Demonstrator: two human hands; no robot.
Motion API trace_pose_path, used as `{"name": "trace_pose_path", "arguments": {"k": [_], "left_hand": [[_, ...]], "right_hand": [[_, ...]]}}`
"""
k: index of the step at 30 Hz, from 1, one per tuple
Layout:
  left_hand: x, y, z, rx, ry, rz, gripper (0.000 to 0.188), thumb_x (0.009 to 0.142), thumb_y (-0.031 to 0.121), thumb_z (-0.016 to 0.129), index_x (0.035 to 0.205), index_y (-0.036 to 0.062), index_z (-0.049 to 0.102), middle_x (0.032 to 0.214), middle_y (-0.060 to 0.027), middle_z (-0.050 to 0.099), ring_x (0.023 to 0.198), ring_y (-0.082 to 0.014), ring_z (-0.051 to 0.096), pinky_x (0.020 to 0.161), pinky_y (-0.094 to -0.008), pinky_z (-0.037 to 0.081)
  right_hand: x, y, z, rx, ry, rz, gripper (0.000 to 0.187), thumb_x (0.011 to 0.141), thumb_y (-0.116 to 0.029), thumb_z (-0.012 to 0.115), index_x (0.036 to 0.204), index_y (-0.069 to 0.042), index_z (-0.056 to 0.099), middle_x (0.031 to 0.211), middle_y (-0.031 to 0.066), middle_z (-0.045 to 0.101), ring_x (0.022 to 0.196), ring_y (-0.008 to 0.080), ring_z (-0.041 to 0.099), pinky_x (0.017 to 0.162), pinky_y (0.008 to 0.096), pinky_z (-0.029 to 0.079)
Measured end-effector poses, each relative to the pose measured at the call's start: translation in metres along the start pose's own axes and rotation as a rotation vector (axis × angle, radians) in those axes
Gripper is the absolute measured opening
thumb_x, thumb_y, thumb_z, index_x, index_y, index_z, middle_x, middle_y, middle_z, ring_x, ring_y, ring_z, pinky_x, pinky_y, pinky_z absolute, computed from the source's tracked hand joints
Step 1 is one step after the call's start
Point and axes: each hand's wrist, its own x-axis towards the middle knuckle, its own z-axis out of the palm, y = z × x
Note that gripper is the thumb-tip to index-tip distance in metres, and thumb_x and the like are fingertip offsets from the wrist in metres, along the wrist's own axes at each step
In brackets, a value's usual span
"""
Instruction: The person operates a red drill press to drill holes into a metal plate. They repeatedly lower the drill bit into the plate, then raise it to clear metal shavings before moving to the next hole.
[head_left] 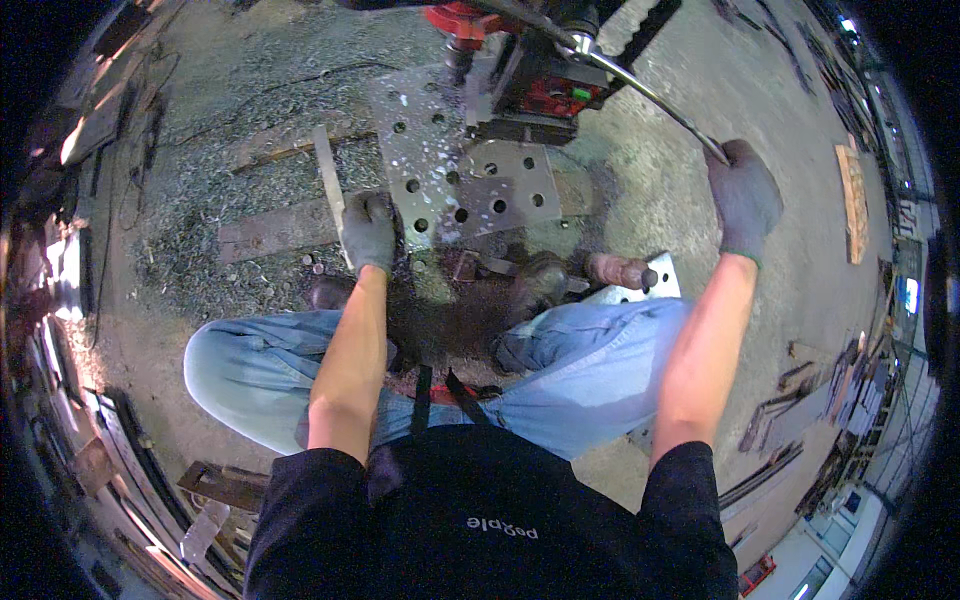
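Note:
My gloved right hand (745, 198) is wrapped around the end of a long metal lever (650, 92) on a red and black drill press (540, 95). The drill stands on a steel plate (400, 165) with several round holes, its red-collared spindle (460, 55) over the far part. At the plate's near left edge, my gloved left hand (368, 232) is closed around a flat, light strip (328, 172) that points away from me. Pale wet spots dot the plate.
Metal shavings (270, 180) cover the floor left of the plate, around flat bars (270, 232). A plastic bottle (615, 270) lies near my right knee, beside a pale plate with holes (662, 272). My boots (543, 283) are close to the plate. Scrap metal (800, 400) lies at right.

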Motion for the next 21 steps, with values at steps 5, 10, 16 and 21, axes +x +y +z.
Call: {"name": "trace_pose_path", "arguments": {"k": [5, 10, 16, 21], "left_hand": [[0.029, -0.026, 0.006, 0.016, 0.125, -0.071, 0.035, 0.091, 0.033, 0.057, 0.110, 0.0044, 0.065, 0.105, -0.0242, 0.067, 0.099, -0.0425, 0.064, 0.084, -0.0485, 0.050], [0.051, -0.067, -0.013, 0.201, -0.077, -0.339, 0.041, 0.083, 0.033, 0.062, 0.109, 0.0024, 0.066, 0.101, -0.0264, 0.068, 0.097, -0.0433, 0.066, 0.080, -0.0495, 0.052], [0.058, -0.064, -0.015, 0.598, -0.142, -0.307, 0.046, 0.077, 0.040, 0.067, 0.110, 0.0081, 0.068, 0.108, -0.0242, 0.068, 0.102, -0.0413, 0.066, 0.085, -0.0507, 0.053], [0.073, -0.037, -0.016, 0.639, -0.258, -0.337, 0.054, 0.078, 0.050, 0.067, 0.115, 0.0104, 0.064, 0.110, -0.0241, 0.067, 0.104, -0.0395, 0.065, 0.087, -0.0493, 0.053]], "right_hand": [[0.008, 0.024, 0.013, -0.004, -0.004, -0.019, 0.044, 0.087, -0.055, 0.055, 0.111, -0.020, 0.068, 0.110, 0.0091, 0.070, 0.104, 0.0323, 0.066, 0.084, 0.0435, 0.051], [0.006, 0.003, 0.001, -0.025, -0.019, -0.054, 0.046, 0.088, -0.054, 0.054, 0.117, -0.020, 0.066, 0.114, 0.0122, 0.069, 0.107, 0.0331, 0.065, 0.087, 0.0450, 0.050], [0.014, 0.014, 0.017, 0.025, -0.028, -0.083, 0.047, 0.088, -0.055, 0.054, 0.117, -0.020, 0.065, 0.113, 0.0116, 0.069, 0.108, 0.0328, 0.065, 0.087, 0.0443, 0.050], [0.009, 0.013, 0.014, 0.004, 0.008, -0.046, 0.048, 0.088, -0.055, 0.055, 0.118, -0.020, 0.065, 0.114, 0.0119, 0.069, 0.107, 0.0335, 0.065, 0.086, 0.0441, 0.050]]}}
